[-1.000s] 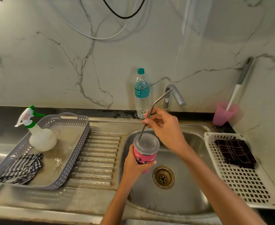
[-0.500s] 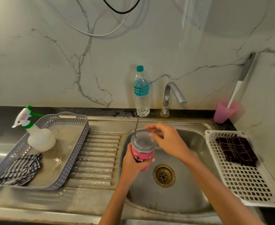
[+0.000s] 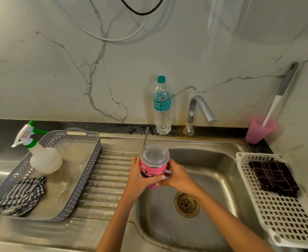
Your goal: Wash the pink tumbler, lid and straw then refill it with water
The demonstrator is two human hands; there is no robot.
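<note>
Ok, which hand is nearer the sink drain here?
Right. The right hand holds the pink tumbler just up-left of the drain in the picture; the left hand holds the tumbler's other side, farther left.

White marble wall, grey-veined, rises behind a steel sink and dark countertop.

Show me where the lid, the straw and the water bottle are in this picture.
lid [image 3: 155, 154], head view, centre of its clear top.
straw [image 3: 146, 138], head view, middle of the stem that sticks up.
water bottle [image 3: 162, 104], head view, on its teal label.
</note>
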